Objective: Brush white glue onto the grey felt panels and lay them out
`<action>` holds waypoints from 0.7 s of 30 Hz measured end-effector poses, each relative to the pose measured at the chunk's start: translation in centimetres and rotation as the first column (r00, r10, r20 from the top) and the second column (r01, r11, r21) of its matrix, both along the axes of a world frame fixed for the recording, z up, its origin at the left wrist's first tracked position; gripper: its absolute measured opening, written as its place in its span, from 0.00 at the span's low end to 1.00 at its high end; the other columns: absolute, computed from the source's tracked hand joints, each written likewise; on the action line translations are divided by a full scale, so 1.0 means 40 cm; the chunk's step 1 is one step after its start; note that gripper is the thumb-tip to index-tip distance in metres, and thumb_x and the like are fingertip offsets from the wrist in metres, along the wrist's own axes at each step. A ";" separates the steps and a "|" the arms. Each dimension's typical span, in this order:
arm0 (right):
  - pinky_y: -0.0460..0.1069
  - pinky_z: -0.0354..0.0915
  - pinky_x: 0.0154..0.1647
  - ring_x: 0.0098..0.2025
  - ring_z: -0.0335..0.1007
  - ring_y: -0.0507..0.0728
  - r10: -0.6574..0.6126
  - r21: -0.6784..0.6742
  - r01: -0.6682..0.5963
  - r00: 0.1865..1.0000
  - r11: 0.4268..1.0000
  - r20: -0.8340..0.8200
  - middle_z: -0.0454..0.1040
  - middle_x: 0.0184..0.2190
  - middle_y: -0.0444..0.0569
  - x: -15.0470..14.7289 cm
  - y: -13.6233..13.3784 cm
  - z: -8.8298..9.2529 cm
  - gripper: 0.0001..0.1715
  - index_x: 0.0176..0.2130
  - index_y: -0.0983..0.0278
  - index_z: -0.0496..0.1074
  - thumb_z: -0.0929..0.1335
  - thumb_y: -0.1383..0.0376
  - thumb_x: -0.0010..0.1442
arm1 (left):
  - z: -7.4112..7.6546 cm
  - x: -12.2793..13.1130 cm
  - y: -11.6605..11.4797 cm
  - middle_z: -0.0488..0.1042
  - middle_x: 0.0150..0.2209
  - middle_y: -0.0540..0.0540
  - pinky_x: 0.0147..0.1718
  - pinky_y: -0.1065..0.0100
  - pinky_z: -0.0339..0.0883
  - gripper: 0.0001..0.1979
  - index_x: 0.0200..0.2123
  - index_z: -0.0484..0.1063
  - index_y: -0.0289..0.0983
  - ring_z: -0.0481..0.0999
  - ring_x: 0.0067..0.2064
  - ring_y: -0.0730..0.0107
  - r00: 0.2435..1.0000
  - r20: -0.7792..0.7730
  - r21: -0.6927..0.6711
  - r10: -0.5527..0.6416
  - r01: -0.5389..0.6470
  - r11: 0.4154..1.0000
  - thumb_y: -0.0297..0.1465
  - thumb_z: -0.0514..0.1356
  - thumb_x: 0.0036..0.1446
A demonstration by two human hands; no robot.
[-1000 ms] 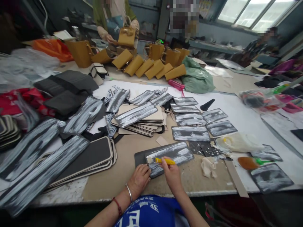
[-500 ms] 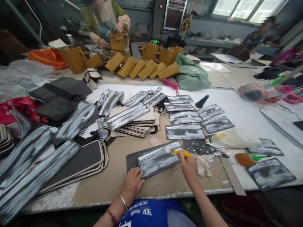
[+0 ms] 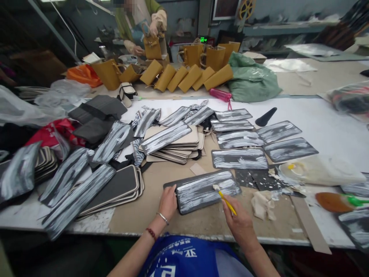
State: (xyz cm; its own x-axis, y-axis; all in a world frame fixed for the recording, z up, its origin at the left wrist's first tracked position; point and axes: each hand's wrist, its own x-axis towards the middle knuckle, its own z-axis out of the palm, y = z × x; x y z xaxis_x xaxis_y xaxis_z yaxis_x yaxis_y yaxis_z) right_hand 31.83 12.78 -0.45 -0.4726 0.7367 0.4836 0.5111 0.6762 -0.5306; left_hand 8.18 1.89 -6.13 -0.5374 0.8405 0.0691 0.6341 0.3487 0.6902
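Observation:
A dark rectangular panel [image 3: 201, 189] streaked with white paste lies at the front of the brown board, over another dark piece. My right hand [image 3: 238, 217] is closed round a yellow brush [image 3: 227, 203], whose bristles touch the panel's streaked face. At the panel's left end, my left hand [image 3: 168, 200] has its fingers at the edge of the dark pieces; whether it pinches them is hard to make out. Behind the panel lie a pasted strip [image 3: 240, 159] and a stack of beige-edged pieces [image 3: 168, 154] with a streaked strip on top.
Dark beige-edged panels [image 3: 118, 188] and streaked strips [image 3: 79, 200] lie left. At the right are a white paste bag [image 3: 319, 171], an orange-brown bottle [image 3: 331, 202] and a crumpled cloth [image 3: 263, 204]. Across the table, a person [image 3: 155, 23] handles a tan bag [image 3: 152, 46].
The view has shifted, so the table's things appear further left or right. My left hand has moved up to the panel's upper left corner. The brush has moved down the panel and tilts more steeply.

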 end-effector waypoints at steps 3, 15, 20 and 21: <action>0.51 0.70 0.41 0.38 0.73 0.56 0.011 -0.011 -0.011 1.000 1.000 0.021 0.76 0.36 0.51 0.003 -0.010 -0.013 0.14 0.43 0.63 0.71 0.61 0.62 0.62 | 0.004 -0.007 0.009 0.70 0.36 0.41 0.43 0.56 0.67 0.18 0.43 0.70 0.33 0.69 0.40 0.63 0.999 0.025 0.006 -0.027 0.026 1.000 0.21 0.48 0.50; 0.51 0.70 0.42 0.41 0.73 0.56 0.002 -0.050 -0.003 1.000 0.999 -0.018 0.76 0.38 0.50 0.003 -0.025 -0.027 0.14 0.45 0.62 0.71 0.61 0.62 0.61 | 0.065 -0.007 0.013 0.74 0.31 0.45 0.29 0.67 0.70 0.16 0.38 0.69 0.33 0.74 0.31 0.68 0.894 0.445 -0.067 0.062 -0.036 0.997 0.37 0.49 0.54; 0.50 0.70 0.43 0.41 0.72 0.56 0.007 -0.047 -0.008 1.000 0.999 -0.016 0.75 0.39 0.51 0.008 -0.024 -0.027 0.14 0.45 0.63 0.70 0.61 0.64 0.61 | 0.049 0.013 -0.009 0.71 0.27 0.48 0.26 0.69 0.66 0.18 0.34 0.69 0.34 0.71 0.30 0.69 0.846 0.518 -0.150 0.126 -0.056 0.987 0.43 0.56 0.46; 0.50 0.70 0.43 0.41 0.72 0.56 0.002 -0.052 -0.002 1.000 0.999 -0.012 0.75 0.39 0.51 0.008 -0.026 -0.024 0.14 0.45 0.63 0.70 0.61 0.63 0.61 | 0.044 0.016 -0.012 0.69 0.25 0.50 0.25 0.69 0.65 0.15 0.30 0.68 0.35 0.70 0.28 0.69 0.851 0.512 -0.153 0.119 -0.045 0.987 0.42 0.56 0.45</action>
